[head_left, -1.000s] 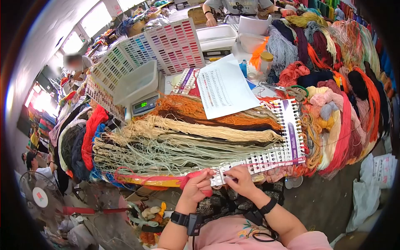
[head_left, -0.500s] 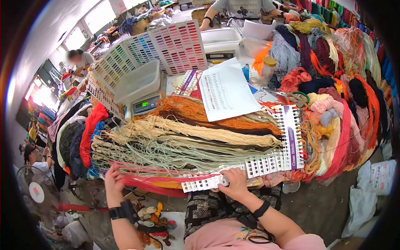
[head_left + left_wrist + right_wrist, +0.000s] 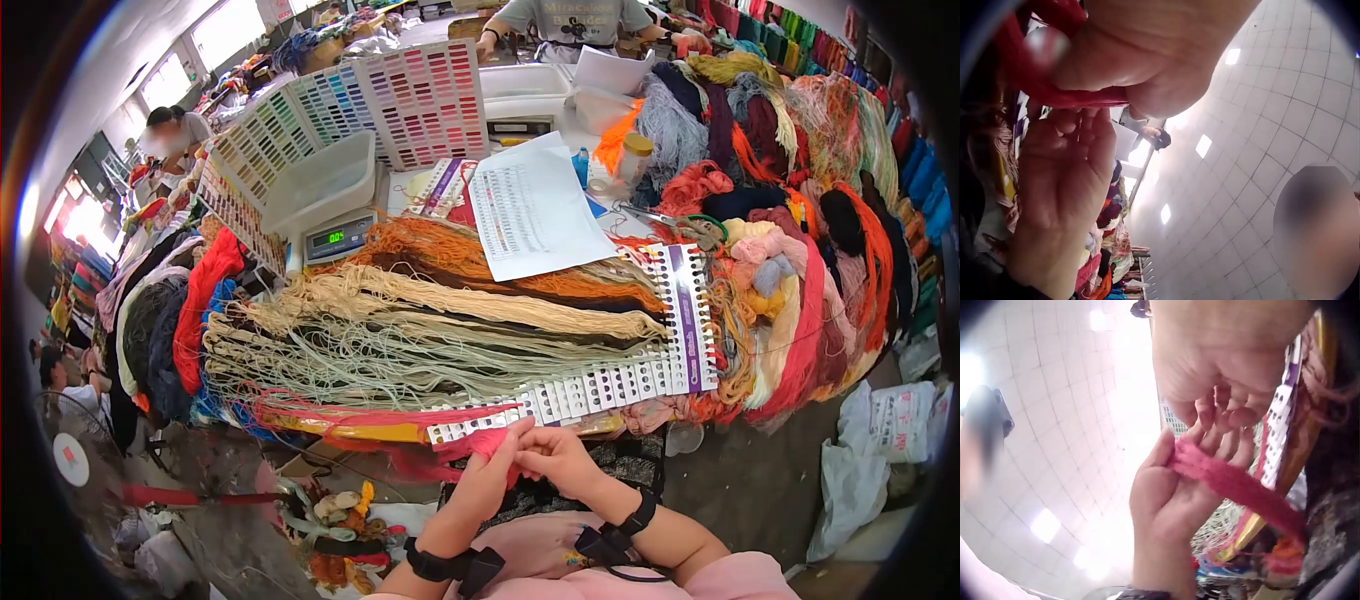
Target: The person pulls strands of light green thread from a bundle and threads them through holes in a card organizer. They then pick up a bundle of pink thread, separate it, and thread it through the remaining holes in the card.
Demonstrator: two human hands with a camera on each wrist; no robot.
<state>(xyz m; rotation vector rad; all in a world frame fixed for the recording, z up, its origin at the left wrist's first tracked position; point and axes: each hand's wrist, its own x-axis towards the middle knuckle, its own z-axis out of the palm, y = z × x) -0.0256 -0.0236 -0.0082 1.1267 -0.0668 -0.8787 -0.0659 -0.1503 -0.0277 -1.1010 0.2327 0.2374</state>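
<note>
In the head view both hands meet in front of the body at the table's near edge. My left hand (image 3: pixel 482 488) holds a pinkish-red skein of thread (image 3: pixel 1235 484), which lies across its palm and hangs down past it in the right wrist view. My right hand (image 3: pixel 562 462) has its fingers curled, their tips against the skein by the left fingers, pinching at it. Just beyond the hands lies a row of white punched thread cards (image 3: pixel 560 402), with pink strands trailing over its left end. Pale green and cream threads (image 3: pixel 400 360) spread out from the cards.
A purple-striped punched card (image 3: pixel 688 320) lies at the right end. Behind stand a printed sheet (image 3: pixel 540 215), a scale (image 3: pixel 340 238) with a plastic tub (image 3: pixel 320 185) and a colour chart (image 3: pixel 425 105). Heaped skeins (image 3: pixel 815 300) border the right side. Another person (image 3: pixel 575 25) stands across the table.
The left hand moved out left along the pink threads, then came back to the right hand with the skein. The right hand left the card strip and drew nearer the body.
</note>
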